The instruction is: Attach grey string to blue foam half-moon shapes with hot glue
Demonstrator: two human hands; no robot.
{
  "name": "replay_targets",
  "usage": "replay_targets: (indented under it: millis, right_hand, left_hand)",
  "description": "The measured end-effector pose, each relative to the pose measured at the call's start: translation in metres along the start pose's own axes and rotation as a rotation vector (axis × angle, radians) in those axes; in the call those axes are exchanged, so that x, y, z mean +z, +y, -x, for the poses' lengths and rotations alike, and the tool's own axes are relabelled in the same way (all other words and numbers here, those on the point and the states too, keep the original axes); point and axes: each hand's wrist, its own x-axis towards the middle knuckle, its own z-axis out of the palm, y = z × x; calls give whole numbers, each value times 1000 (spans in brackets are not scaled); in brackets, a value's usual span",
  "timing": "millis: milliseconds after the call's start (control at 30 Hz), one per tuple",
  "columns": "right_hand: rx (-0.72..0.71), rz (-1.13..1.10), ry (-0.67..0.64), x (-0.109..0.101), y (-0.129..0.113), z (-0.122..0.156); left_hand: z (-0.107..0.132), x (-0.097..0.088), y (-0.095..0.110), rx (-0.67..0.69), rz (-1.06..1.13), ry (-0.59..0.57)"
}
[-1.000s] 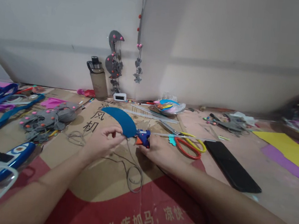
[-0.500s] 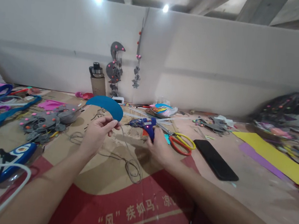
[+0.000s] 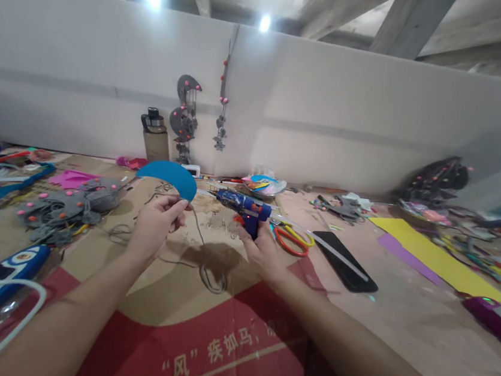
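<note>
The fingers [image 3: 174, 212] of my left hand [image 3: 156, 225] are pinched shut on the lower tip of a blue crescent [image 3: 168, 175], which I hold raised above the cardboard [image 3: 160, 304], its curve arching up and to the left. A thin grey cord [image 3: 204, 258] hangs from that pinch and coils on the cardboard below. Just to the right, my right hand [image 3: 264, 251] is wrapped tightly round the handle of a blue glue gun [image 3: 243, 205], also held up off the surface, nozzle pointing left at the crescent but apart from it. A long clear stick [image 3: 329, 249] runs out of the gun's back, over the scissors [image 3: 290, 241] and the black phone [image 3: 346, 266]. Behind the gun a shallow dish [image 3: 272, 192] holds a heap of coloured scraps, blue and yellow on top. Further left, against the wall, stands a bottle [image 3: 154, 139] with its lid closed; I cannot tell what is in it. A pile of grey felt pieces [image 3: 60, 210] lies to the left, and yellow and purple sheets [image 3: 432, 257] to the far right.
</note>
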Motion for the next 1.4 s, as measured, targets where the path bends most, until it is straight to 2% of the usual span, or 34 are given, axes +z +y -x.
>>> replay_targets:
  millis: [267,400,567,733,1233,1400]
  right_hand:
    - [17,-172,-104,2,-3,5]
    - [73,-173,-88,3,1,9]
    - [135,-302,-152,1,2,9]
    - [248,-420,-146,0,6,7]
    - [275,-606,-167,2,4,6]
    - [270,-536,-150,2,3,6]
  left_hand:
    - [1,2,-5,-44,-8,-23]
    - [2,2,-6,-71,-3,-34]
    - [1,2,-8,-92,-10,-32]
    - [1,4,-9,-101,-29,-25]
    - [0,4,-12,-120,-24,-17]
    - [1,4,-12,-130,-26,-20]
